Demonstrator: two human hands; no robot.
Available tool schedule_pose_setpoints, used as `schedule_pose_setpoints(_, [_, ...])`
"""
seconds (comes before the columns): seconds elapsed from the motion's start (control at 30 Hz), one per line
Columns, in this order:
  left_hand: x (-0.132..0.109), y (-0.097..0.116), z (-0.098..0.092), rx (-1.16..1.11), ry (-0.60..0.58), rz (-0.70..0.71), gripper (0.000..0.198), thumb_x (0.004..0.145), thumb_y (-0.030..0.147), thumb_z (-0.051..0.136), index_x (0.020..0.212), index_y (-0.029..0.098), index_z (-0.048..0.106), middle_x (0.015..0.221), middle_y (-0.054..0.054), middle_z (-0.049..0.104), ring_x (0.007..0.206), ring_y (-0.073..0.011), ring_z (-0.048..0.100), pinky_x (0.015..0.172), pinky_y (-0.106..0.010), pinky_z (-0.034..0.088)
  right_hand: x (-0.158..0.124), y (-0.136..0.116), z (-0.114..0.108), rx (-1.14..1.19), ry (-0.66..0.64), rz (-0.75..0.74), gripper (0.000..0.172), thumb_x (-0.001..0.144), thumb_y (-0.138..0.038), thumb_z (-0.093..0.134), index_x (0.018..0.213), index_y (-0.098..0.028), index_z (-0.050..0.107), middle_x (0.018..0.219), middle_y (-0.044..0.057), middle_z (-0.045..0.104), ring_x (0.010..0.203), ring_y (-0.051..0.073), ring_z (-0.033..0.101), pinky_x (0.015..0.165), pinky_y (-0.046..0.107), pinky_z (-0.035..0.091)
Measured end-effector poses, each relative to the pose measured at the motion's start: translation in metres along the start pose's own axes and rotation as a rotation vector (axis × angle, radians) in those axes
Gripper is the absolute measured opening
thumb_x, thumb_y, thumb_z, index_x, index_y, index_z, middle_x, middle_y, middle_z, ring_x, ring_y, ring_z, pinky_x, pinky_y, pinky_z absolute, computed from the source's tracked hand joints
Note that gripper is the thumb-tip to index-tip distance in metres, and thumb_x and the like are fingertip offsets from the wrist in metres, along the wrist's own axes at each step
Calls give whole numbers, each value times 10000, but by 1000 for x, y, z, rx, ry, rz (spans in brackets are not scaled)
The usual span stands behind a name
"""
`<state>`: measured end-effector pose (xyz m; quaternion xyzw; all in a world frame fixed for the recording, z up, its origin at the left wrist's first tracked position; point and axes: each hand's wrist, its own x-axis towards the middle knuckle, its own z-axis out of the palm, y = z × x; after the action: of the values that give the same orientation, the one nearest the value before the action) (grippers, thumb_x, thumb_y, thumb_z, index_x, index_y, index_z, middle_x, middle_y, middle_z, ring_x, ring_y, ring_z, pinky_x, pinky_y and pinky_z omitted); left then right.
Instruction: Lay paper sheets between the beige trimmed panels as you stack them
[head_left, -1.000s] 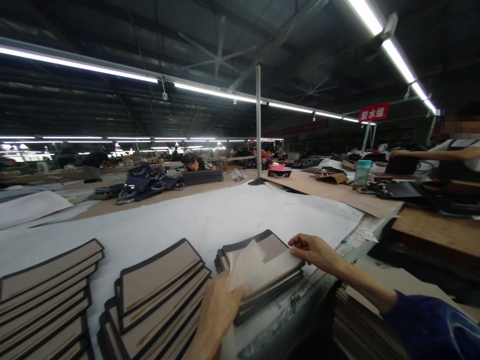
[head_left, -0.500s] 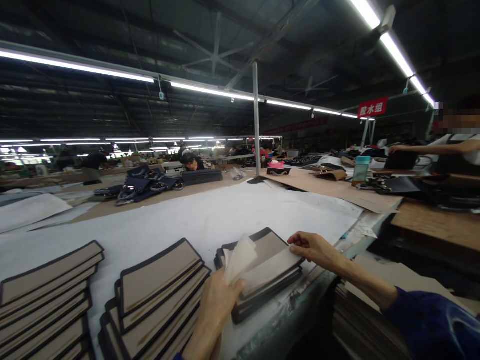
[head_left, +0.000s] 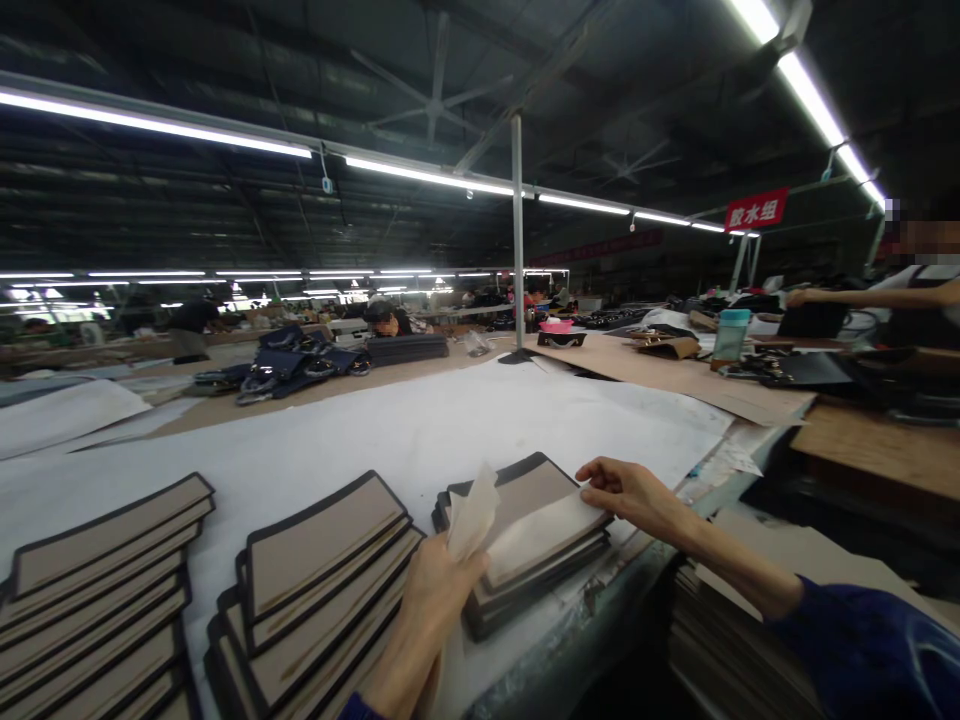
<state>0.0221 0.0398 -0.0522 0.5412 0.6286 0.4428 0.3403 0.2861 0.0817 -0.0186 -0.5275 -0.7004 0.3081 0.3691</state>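
Drawn in narrower and further left than a second ago, the loose pale sheet [head_left: 474,510] now bunches up in the left hand [head_left: 444,585], fingers and thumb closed on it, at the left end of the right-hand stack of panels [head_left: 534,492]. Over on the right, a pale strip [head_left: 541,535] lies along the top panel's near side; the right hand [head_left: 626,492] meets its far-right end, fingers half curled, whether pinching I can't tell. Dark-edged panels [head_left: 326,545] fan out to the left.
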Motion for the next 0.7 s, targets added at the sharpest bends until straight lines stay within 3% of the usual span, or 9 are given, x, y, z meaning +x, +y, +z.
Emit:
schedule_pose_setpoints(0.5, [-4, 12, -8, 15, -140, -12, 59, 576, 165, 585, 518, 173, 579, 448, 54, 488, 542, -155, 488, 544, -256, 307, -3, -3, -1, 78, -47, 37, 241, 692, -273, 601, 895, -152, 552, 633, -42, 508, 547, 95, 480, 493, 225, 387])
schedule_pose_setpoints(0.7, [-5, 12, -7, 90, -165, 16, 46, 577, 202, 586, 538, 178, 594, 528, 18, 574, 604, -198, 561, 561, -273, 358, -2, -2, -2, 70, -52, 44, 242, 675, -267, 603, 887, -160, 557, 618, -46, 516, 537, 99, 490, 486, 225, 386])
